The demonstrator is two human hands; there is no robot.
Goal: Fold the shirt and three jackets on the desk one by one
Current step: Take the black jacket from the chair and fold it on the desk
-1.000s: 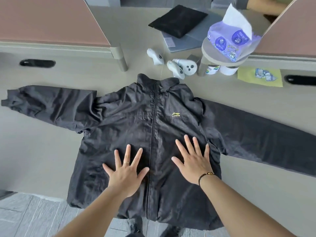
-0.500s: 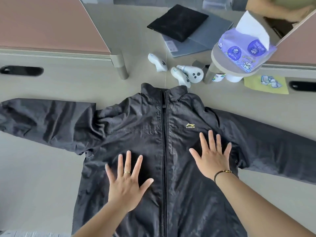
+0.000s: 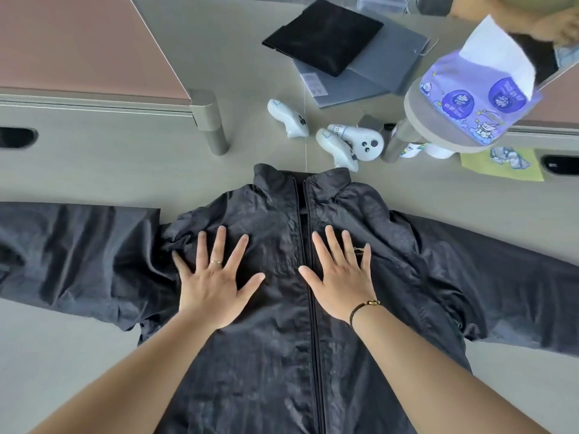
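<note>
A black zip-up jacket point(image 3: 282, 339) lies face up on the grey desk point(image 3: 78, 355), zipped, with both sleeves spread out to the sides and its collar pointing away from me. My left hand point(image 3: 213, 283) presses flat on the chest left of the zipper, fingers spread. My right hand point(image 3: 341, 277) presses flat just right of the zipper, its fingers partly covering the small yellow logo. A folded black garment point(image 3: 322, 36) rests on a grey laptop at the back.
Three white controllers point(image 3: 351, 142) lie just beyond the collar. A purple tissue pack point(image 3: 476, 104) sits on a round stand at the back right, with a yellow note point(image 3: 501, 162) beside it. Desk dividers point(image 3: 78, 57) stand back left and back right. Another person's arm shows top right.
Both hands have slid up the jacket from the belly area to the chest, staying flat. The view has moved closer over the jacket.
</note>
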